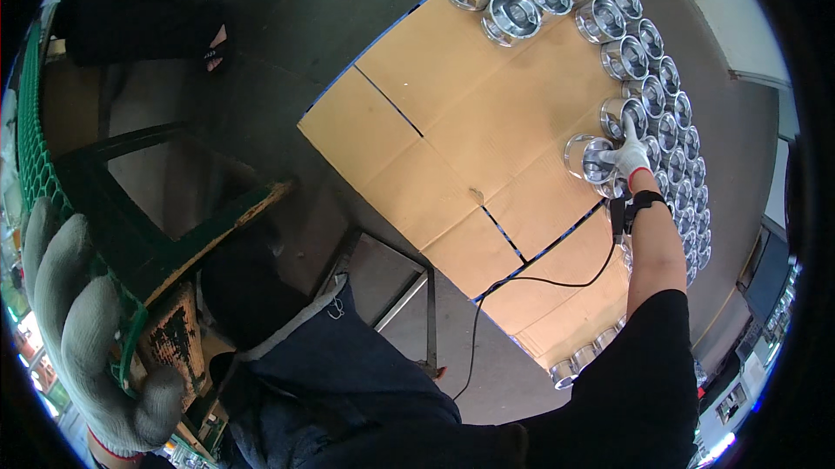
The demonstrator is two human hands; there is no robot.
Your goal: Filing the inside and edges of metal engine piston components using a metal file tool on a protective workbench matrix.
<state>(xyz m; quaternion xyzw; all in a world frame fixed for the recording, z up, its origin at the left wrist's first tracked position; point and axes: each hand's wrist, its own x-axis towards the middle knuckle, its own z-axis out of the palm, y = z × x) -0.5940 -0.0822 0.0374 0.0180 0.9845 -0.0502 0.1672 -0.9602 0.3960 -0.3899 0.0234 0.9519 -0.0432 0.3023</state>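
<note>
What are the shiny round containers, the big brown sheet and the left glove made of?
The round containers look like polished metal, maybe steel: they gleam like mirrors. The brown sheet seems to be dull cardboard, with straight fold lines. The left glove looks like soft knitted cloth, perhaps cotton: it's grey and not shiny.

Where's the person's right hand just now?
In the head view, the gloved right hand is toward the right, over shiny metal cans on the cardboard.
</note>
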